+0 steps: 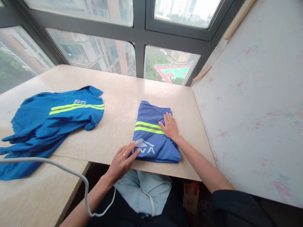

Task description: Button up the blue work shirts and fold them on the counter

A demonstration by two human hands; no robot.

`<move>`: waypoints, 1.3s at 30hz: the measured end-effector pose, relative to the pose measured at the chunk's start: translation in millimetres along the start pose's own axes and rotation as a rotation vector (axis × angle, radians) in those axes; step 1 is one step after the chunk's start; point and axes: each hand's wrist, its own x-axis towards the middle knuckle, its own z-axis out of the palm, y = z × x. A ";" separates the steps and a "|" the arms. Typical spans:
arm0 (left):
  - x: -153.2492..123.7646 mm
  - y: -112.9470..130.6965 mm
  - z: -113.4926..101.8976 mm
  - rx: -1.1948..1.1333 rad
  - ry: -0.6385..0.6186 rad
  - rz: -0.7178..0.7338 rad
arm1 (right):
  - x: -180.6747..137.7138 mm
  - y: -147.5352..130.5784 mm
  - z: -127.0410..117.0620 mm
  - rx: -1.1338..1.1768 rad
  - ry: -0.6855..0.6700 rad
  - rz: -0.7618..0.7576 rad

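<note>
A folded blue work shirt (pixel 155 110) lies in front of me on the pale counter, with a yellow-and-grey reflective stripe and a white printed logo, partly covered by my fingers. My left hand (pixel 124 157) rests at its lower left corner, fingers stretched out over the logo's edge, a ring on one finger. Flat on the shirt's right side lies my right hand (pixel 169 126), fingers spread beside the stripe's end. Neither hand grips anything. To the left, a second blue work shirt (pixel 68 116) is spread unfolded, its collar toward the right.
The stone-like counter (pixel 113 126) runs below grey-framed windows (pixel 139 37). A flowered wall (pixel 255 104) bounds the right side. A pale cable (pixel 80 175) loops across the lower left. Below the counter edge stands a brown paper bag (pixel 190 198).
</note>
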 end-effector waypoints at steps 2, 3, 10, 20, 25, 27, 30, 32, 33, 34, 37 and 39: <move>-2.6 -2.7 -0.9 -0.002 -0.031 0.004 | -0.1 -0.8 -0.9 -0.001 -0.005 0.003; -3.2 -3.4 -2.5 -0.010 -0.045 0.009 | -0.3 -1.3 -1.2 0.000 -0.006 0.005; 13.6 -1.9 -24.5 -0.197 -0.074 -0.021 | 0.2 -1.2 -1.9 -0.013 -0.026 0.010; 98.1 -45.0 32.1 -0.028 -0.264 -0.255 | -31.7 -60.5 -41.4 0.039 -0.036 -0.168; 97.5 -50.5 47.8 0.062 -0.360 -0.169 | -85.5 -72.1 -46.0 0.065 -0.116 -0.219; 92.2 -52.8 50.2 0.068 -0.372 -0.162 | -104.3 -62.3 -43.4 0.047 -0.122 -0.166; 86.3 -56.7 52.4 0.053 -0.390 -0.160 | -125.4 -46.2 -42.4 0.021 -0.123 -0.151; 84.8 -58.1 52.5 0.044 -0.385 -0.155 | -134.1 -38.5 -43.9 0.012 -0.120 -0.158; 84.6 -58.4 52.2 0.041 -0.378 -0.154 | -137.0 -35.7 -44.9 0.009 -0.122 -0.161; 84.7 -58.3 51.8 0.038 -0.372 -0.153 | -138.9 -33.5 -45.9 0.008 -0.126 -0.165; 85.2 -57.6 50.5 0.028 -0.363 -0.157 | -141.1 -30.6 -49.0 -0.003 -0.143 -0.179; 85.6 -57.2 50.1 0.023 -0.362 -0.161 | -141.1 -32.4 -52.5 -0.014 -0.150 -0.195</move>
